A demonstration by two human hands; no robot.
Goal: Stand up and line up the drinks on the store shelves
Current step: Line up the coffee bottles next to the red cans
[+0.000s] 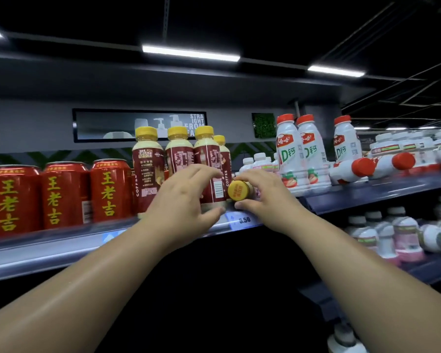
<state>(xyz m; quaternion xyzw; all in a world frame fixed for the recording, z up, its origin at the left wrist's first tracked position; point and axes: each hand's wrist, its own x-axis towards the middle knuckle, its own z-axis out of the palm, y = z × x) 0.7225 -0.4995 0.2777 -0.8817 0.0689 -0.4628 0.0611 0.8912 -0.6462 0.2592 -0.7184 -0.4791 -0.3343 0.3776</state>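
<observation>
Several yellow-capped brown coffee bottles [148, 164] stand on the upper shelf [61, 248]. My left hand [183, 197] wraps around the lower part of one upright coffee bottle [209, 161]. Just to its right a fallen coffee bottle [237, 190] lies with its yellow cap pointing at me, and my right hand [262, 194] grips it around the neck. Red herbal tea cans [61, 194] stand in a row to the left. White red-capped milk drink bottles [289, 154] stand to the right, and two more fallen milk bottles [351, 169] lie on their sides.
A price tag [242, 220] hangs on the shelf edge below my hands. Small white bottles [259, 160] sit behind the fallen one. The lower shelf at right holds pink-and-white bottles [402, 238], some toppled. A dark shelf top spans overhead.
</observation>
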